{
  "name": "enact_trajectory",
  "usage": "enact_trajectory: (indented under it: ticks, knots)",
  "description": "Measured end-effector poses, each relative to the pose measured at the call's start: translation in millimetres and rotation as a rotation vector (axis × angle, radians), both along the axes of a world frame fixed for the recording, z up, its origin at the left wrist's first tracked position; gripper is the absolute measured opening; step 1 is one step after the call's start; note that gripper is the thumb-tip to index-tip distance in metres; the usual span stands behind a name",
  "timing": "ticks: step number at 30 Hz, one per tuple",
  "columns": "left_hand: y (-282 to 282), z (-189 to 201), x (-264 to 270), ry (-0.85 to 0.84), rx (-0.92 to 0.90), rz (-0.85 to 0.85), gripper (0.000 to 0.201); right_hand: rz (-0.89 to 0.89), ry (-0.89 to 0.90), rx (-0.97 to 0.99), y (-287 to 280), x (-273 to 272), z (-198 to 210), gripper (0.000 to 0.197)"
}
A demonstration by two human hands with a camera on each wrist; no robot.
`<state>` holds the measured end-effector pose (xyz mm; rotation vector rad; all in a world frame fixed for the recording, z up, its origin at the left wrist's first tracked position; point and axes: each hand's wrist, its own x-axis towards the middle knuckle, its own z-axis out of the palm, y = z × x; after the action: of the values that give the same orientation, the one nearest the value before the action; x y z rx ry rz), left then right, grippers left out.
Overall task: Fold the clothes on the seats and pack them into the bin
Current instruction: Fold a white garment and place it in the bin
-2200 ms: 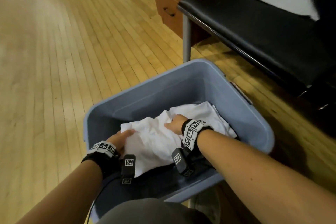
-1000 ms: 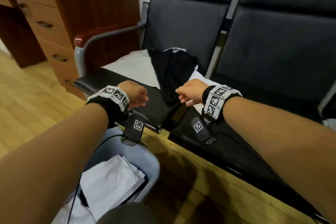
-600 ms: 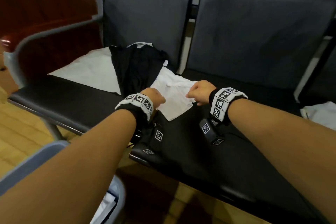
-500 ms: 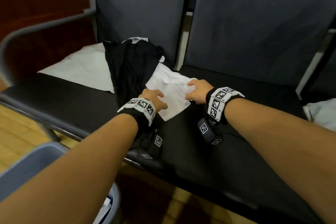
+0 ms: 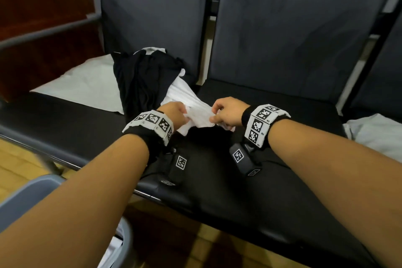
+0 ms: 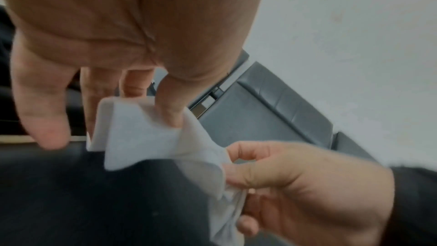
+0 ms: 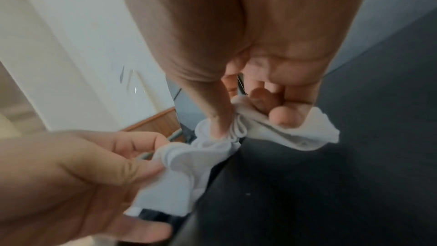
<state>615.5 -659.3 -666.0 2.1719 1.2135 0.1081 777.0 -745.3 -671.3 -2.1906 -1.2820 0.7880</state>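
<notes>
left hand (image 5: 174, 113) + right hand (image 5: 228, 113): both pinching white garment (image 5: 195, 111) on black seat (image 5: 261, 159) | done: white cloth already in bin (image 5: 28, 191) | left: black garment (image 5: 143, 80), other white pieces, likely unfolded

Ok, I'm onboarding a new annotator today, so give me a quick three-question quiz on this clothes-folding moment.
1. True or false: the left hand and the right hand both pinch the white garment.
2. What lies beside it on the left seat? A) black garment B) red towel C) shoes
3. Name the container whose rim shows at the lower left.

Key: 1 true; 2 A; 3 the grey-blue bin.
</notes>
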Motion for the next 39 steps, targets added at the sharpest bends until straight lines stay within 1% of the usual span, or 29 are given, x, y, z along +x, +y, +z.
enact_trajectory:
  ticks: [1,2,3,4,5,7,9,10,12,14,15,17,19,21,22,24,25,26,28,31,33,35,36,38,39]
  knots:
    - [-5.6,6.4,-2.6,-0.093,-0.057,0.044,0.008,-0.02,0.039,0.049,-8.7,-3.0,6.1,0.016]
    - [-10.8,11.7,-3.1,-0.177,-0.104,0.079,0.008,-0.04,0.067,0.094,-19.2,-5.7,12.7,0.016]
    - [-18.8,19.1,-4.9,-0.256,-0.139,0.103,0.013,-0.059,0.092,0.128,-30.6,-8.4,18.8,0.016]
    - [-25.2,24.2,-6.0,-0.309,-0.157,0.105,0.012,-0.073,0.112,0.149,-41.1,-10.5,24.4,0.016]
    - [-32.8,30.7,-7.6,-0.355,-0.14,0.083,0.01,-0.086,0.123,0.165,-52.9,-12.5,31.7,0.017]
    - [-46.2,43.0,-10.8,-0.375,-0.095,0.015,0.01,-0.127,0.176,0.213,-77.1,-14.6,48.8,0.016]
    - [-59.6,52.9,-15.2,-0.418,-0.143,-0.018,0.016,-0.208,0.276,0.327,-102.9,-14.2,68.8,0.014]
    - [-67.2,55.7,-16.9,-0.451,-0.191,-0.03,0.019,-0.252,0.307,0.387,-115.7,-13.2,77.6,0.012]
    - [-82.1,55.2,-19.5,-0.557,-0.34,-0.028,0.016,-0.301,0.31,0.453,-138.9,-12.1,84.3,0.012]
    - [-98.2,46.5,-22.4,-0.629,-0.519,0.005,0.016,-0.296,0.277,0.427,-156.9,-13.8,74.7,0.017]
    - [-106.2,39.9,-24.1,-0.625,-0.562,0.029,0.015,-0.276,0.249,0.387,-163.5,-15.7,66.3,0.019]
    - [-115.5,25.7,-27.3,-0.536,-0.539,0.072,0.011,-0.162,0.148,0.242,-172.5,-22.6,52.0,0.018]
    - [-116.0,18.4,-29.1,-0.419,-0.44,0.079,0.022,0.016,0.023,0.042,-179.1,-31.3,49.1,0.012]
    - [-110.0,18.7,-30.7,-0.23,-0.28,0.031,0.038,0.115,-0.088,-0.078,-182.6,-37.7,50.2,0.016]
    - [-107.4,21.1,-31.4,-0.116,-0.196,0.0,0.044,0.123,-0.119,-0.097,-183.1,-39.0,50.0,0.019]
    - [-103.0,27.0,-33.7,0.072,-0.071,-0.037,0.047,0.099,-0.155,-0.083,-180.8,-38.5,48.5,0.027]
    - [-98.8,27.5,-34.5,0.095,-0.047,-0.031,0.046,0.072,-0.169,-0.062,-178.2,-38.3,47.7,0.03]
    - [-93.8,27.5,-35.0,0.094,-0.072,-0.009,0.045,0.032,-0.176,-0.038,-174.2,-37.6,47.1,0.034]
    - [-82.0,22.1,-35.7,0.015,-0.127,0.068,0.041,-0.053,-0.148,0.005,-160.3,-37.3,45.0,0.041]
    - [-65.6,11.6,-36.2,-0.196,-0.268,0.255,0.031,-0.166,-0.041,0.023,-121.8,-36.4,38.4,0.045]
    - [-57.7,9.7,-37.7,-0.358,-0.438,0.362,0.022,-0.225,0.015,-0.036,-91.3,-34.3,32.9,0.051]
    - [-49.1,11.2,-38.2,-0.448,-0.577,0.433,0.024,-0.203,-0.017,-0.091,-66.4,-34.2,25.9,0.057]
    - [-43.5,10.1,-37.9,-0.455,-0.614,0.438,0.028,-0.175,-0.055,-0.112,-57.6,-35.9,20.4,0.061]
    - [-35.0,8.0,-37.1,-0.397,-0.657,0.41,0.037,-0.083,-0.175,-0.186,-46.9,-42.1,4.9,0.065]
    - [-32.2,6.4,-36.8,-0.359,-0.687,0.393,0.04,-0.033,-0.228,-0.221,-43.9,-45.1,-3.6,0.062]
